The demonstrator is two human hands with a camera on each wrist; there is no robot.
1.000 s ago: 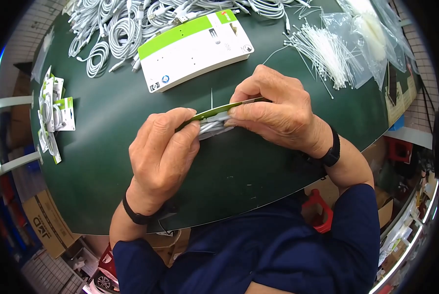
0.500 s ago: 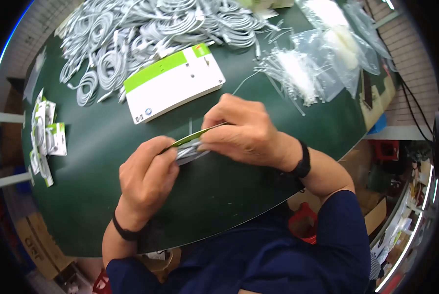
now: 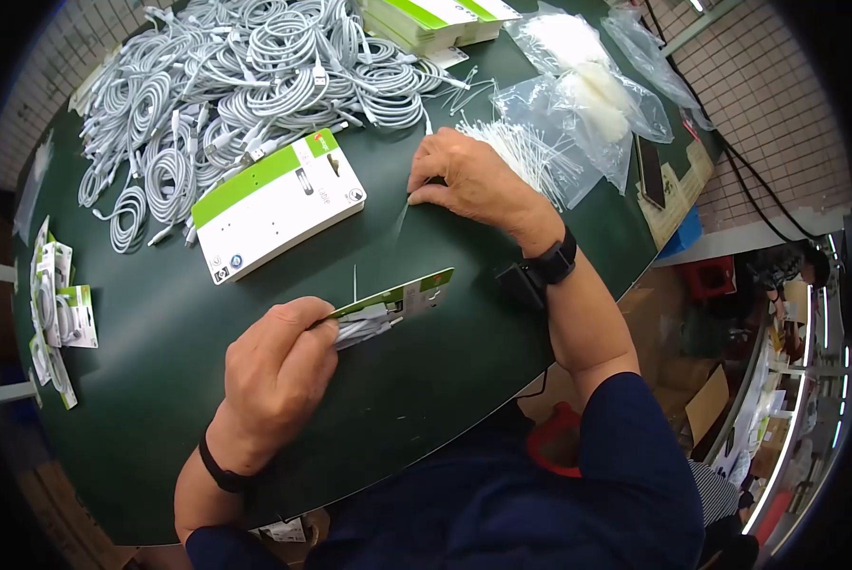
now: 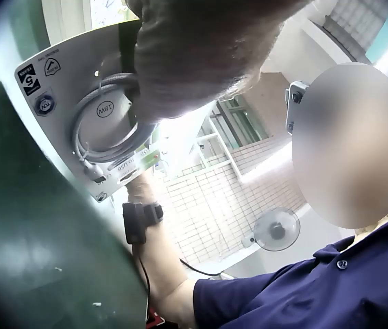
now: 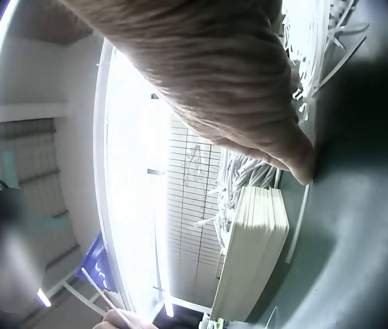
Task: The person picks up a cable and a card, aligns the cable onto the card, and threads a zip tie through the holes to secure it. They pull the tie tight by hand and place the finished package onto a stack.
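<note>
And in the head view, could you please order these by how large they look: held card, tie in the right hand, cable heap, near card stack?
1. Cable heap
2. Near card stack
3. Held card, seen at a slant
4. Tie in the right hand

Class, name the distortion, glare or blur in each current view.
Head view: fisheye distortion bows the edge of the green table, the thin tie in the right hand looks smeared; left wrist view: glare beneath the left hand, oval blurred patch at right; right wrist view: a broad white area is blown out beside the darker right hand.
</note>
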